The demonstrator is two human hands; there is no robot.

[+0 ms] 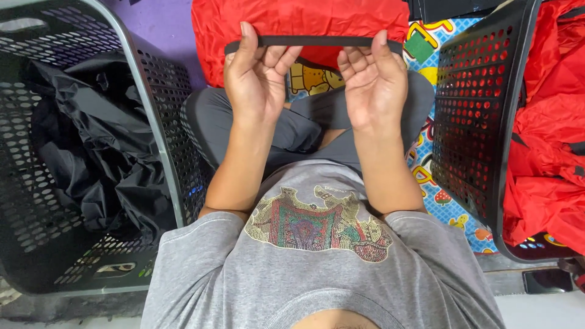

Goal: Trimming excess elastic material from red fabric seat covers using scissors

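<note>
presently, findings:
strap: black strap (314, 41), judged light, soft, limp.
hold: left hand (256, 76) and right hand (373, 82) pinch its ends, fingers closed.
backdrop: red fabric (298, 21).

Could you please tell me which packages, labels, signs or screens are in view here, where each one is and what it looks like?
Sticker: on the floor of the left basket, small, oblong, pale with dark marks.
Dark flat slab: bottom right, under the right basket; glossy, rectangular, maybe a phone screen, cannot tell.
No packages or signs show.
</note>
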